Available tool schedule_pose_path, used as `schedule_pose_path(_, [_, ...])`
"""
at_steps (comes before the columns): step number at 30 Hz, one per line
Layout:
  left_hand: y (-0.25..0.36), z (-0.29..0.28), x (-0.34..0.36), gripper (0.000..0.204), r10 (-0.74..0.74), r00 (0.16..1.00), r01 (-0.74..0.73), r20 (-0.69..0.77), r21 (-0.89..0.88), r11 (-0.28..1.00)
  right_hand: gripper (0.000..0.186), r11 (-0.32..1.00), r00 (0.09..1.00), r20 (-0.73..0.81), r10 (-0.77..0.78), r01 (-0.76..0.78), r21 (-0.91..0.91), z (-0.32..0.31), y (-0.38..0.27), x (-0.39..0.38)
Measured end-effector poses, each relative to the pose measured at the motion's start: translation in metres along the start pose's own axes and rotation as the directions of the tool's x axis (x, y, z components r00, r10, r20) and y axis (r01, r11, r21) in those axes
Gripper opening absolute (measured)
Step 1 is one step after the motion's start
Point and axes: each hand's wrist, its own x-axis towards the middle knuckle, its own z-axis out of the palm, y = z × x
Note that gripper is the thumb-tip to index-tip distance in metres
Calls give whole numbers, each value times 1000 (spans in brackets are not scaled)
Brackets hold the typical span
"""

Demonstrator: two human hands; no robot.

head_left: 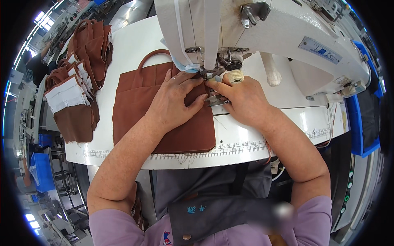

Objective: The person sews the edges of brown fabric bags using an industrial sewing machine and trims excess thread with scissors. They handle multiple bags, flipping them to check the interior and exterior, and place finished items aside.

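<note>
Your white counter (242,129), with a ruled scale along its near edge, carries a bulky white metal sewing machine (279,30) toward its far edge. The rust-brown, squarish, leather-like panel (180,133) lies flat left of the counter's middle, its bottom edge over the scale, its upper right side by the needle area. A brown arched handle (148,57) rises from its far edge. At the counter's left edge sits a heap of brown, handled pieces with white lining (76,123).

Your left hand (174,96) rests on the panel, fingers spread and thumb apart, clamped on nothing. Your right hand (248,96) reaches in from the other side, index finger pointing at the needle area; silver pointed snips (217,101) lie at its curled fingers, though you cannot tell from here how firmly they are gripped.

To sew this well, spread light pressure, guide rather than pull, and hold the seam edge straight. Keep both sets of fingertips clear of the needle, and the snip points off the leather.
</note>
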Motion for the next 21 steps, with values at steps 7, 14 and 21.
schedule_pose_path(7, [-2,1,-2,42,22,1000,-23,17,34,999,46,1000,1000,-6,4,-4,27,-1,1,-3])
schedule_pose_path(14, [0,-2,1,43,9,999,-9,39,15,1000,30,932,984,-99,151,-108,347,-1,16,-3])
schedule_pose_path(21, [1,-4,4,42,-25,999,25,38,-14,1000,25,704,903,-188,387,-158,692,3,18,2])
